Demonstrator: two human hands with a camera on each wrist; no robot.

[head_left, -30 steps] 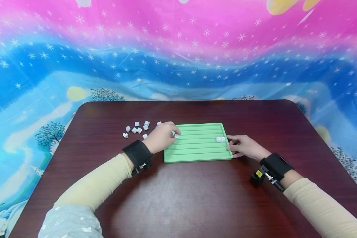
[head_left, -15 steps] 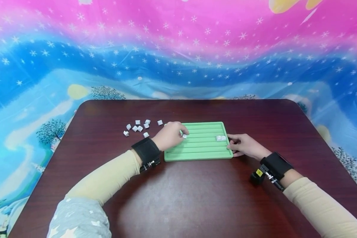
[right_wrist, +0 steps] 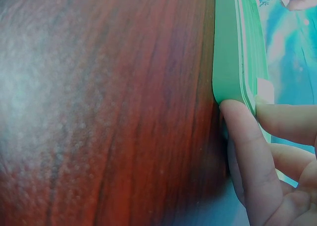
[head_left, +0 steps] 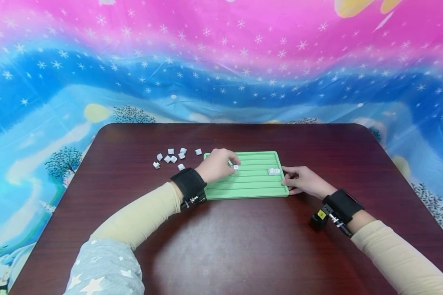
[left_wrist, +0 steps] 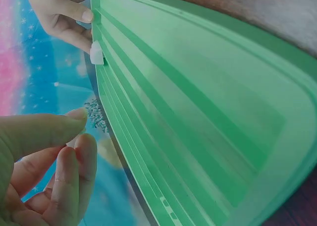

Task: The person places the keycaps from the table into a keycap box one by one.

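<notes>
Between thumb and fingertips, my left hand (head_left: 218,164) pinches a small white cube (head_left: 236,167) above the left half of the green ridged tray (head_left: 252,190). In the left wrist view that hand's fingers (left_wrist: 66,174) mostly hide the cube. My right hand (head_left: 307,181) grips the tray's right short edge, the thumb at the rim and other fingers at the side. Side by side in one groove near that edge sit two white cubes (head_left: 274,171). The right wrist view shows fingers (right_wrist: 247,146) against the tray's corner.
Several loose white cubes (head_left: 173,159) lie on the dark wooden table (head_left: 225,250), left of the tray. A colourful patterned cloth (head_left: 221,61) hangs behind the table's far edge. Each wrist wears a black strap (head_left: 189,183) with a camera.
My left hand has moved right across the tray with the white cube, uncovering more loose cubes and the tray's far left corner. The right hand stays at the tray's edge.
</notes>
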